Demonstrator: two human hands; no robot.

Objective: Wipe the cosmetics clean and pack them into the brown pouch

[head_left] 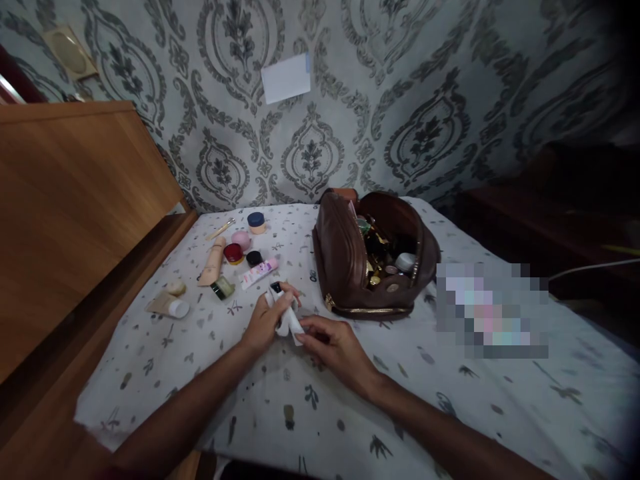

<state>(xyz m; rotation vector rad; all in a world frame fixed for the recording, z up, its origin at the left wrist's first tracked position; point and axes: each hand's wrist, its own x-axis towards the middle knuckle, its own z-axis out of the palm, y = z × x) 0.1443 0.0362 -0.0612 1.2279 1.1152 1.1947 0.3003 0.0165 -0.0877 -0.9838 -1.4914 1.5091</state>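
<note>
My left hand [263, 322] is closed around a small item with a dark top [275, 287], mostly hidden by the fingers and a white wipe or tissue [295, 331]. The loose lower end of this white sheet is pinched between thumb and fingers of my right hand [337, 343]. Both hands are just above the patterned cloth. Beyond my left hand lie a pink-and-white tube [259, 273], a green-and-black jar [223, 288] and a black round pot [254, 258]. To the right of the hands stands an open brown cosmetic bag [343, 257], filled with several small containers.
Farther left on the cloth are a peach tube [213, 261], a beige tube with white cap [179, 307], a red jar [233, 253], a pink round item [241, 239], a blue-lidded jar [257, 223] and a brush [221, 229]. A wooden panel [75, 220] borders the left side.
</note>
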